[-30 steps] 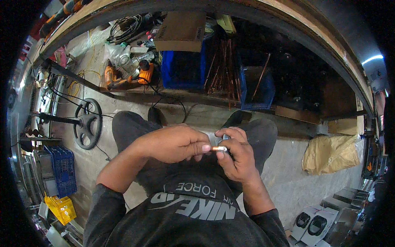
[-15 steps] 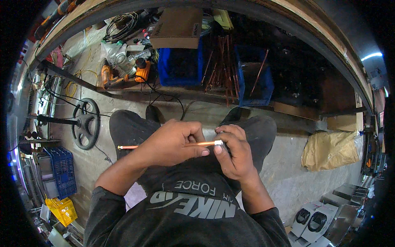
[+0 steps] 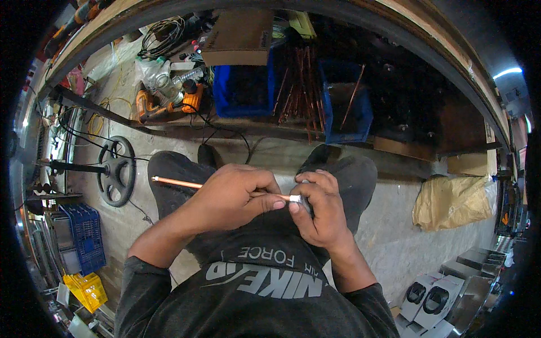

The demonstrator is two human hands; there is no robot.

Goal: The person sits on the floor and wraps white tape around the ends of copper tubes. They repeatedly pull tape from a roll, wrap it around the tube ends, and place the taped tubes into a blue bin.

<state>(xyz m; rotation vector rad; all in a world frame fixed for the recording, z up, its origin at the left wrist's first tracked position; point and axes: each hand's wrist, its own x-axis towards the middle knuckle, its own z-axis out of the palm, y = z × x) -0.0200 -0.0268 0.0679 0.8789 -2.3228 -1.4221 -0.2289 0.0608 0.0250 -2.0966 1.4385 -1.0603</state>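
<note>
Head: blue bins (image 3: 221, 97) beyond copper tube (image 3: 177, 182)

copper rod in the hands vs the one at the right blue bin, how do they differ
The held rod lies nearly level across the picture; the bin rod slants steeply at the blue bin.
The held rod looks brighter; the bin rod looks darker.
The held rod passes through the left hand; the bin rod is untouched by either hand.
Both are slender and coppery.
</note>
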